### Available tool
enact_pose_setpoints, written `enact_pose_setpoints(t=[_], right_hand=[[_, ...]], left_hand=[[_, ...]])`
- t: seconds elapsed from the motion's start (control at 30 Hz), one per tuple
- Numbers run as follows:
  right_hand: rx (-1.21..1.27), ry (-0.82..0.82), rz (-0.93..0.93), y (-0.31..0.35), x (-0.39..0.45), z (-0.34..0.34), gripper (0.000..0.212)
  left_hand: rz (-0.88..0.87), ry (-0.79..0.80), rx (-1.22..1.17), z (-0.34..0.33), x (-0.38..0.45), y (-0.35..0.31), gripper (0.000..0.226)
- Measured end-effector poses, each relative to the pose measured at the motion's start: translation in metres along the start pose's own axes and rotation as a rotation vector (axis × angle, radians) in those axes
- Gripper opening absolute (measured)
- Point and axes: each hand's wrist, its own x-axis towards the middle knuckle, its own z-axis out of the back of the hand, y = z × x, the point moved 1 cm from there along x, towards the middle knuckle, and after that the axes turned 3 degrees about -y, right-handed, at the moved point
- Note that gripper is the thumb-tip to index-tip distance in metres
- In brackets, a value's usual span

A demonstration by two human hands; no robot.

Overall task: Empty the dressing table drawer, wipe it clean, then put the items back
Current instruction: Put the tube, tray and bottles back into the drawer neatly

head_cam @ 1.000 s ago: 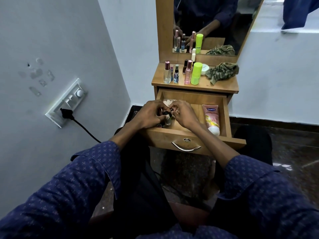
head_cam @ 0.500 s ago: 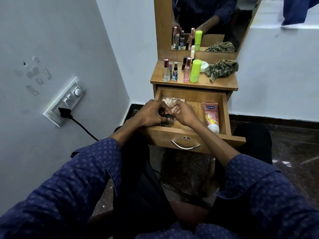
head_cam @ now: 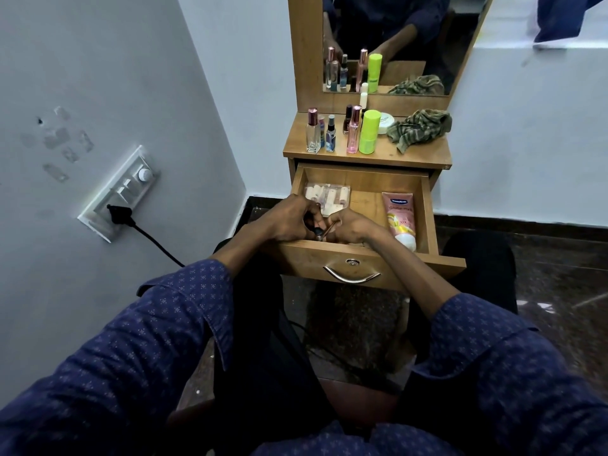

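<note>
I had my left hand and right hand curled around small dark bottles at the open wooden drawer's front-left corner, still emptying it; lifting them onto the table seemed next.

Open drawer below dressing table top. In drawer: tube along right wall, small packet at back-left corner. On top: bottles at left, cloth at right, mirror behind.
</note>
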Motion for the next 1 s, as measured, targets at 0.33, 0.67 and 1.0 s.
enact_pose_setpoints(t=[0.33, 0.67, 1.0], right_hand=[[0.052, 0.054, 0.042, 0.0011, -0.0029, -0.0009, 0.016], [0.042, 0.055, 0.07, -0.0003, 0.0004, -0.0019, 0.025], [0.055, 0.053, 0.029, -0.0029, -0.0001, 0.0004, 0.02]], left_hand=[[-0.005, 0.046, 0.043, -0.0016, 0.0045, -0.0004, 0.021], [0.004, 0.073, 0.024, -0.0024, 0.0071, -0.0004, 0.024], [-0.01, 0.075, 0.03, 0.0002, 0.0068, -0.0005, 0.024]])
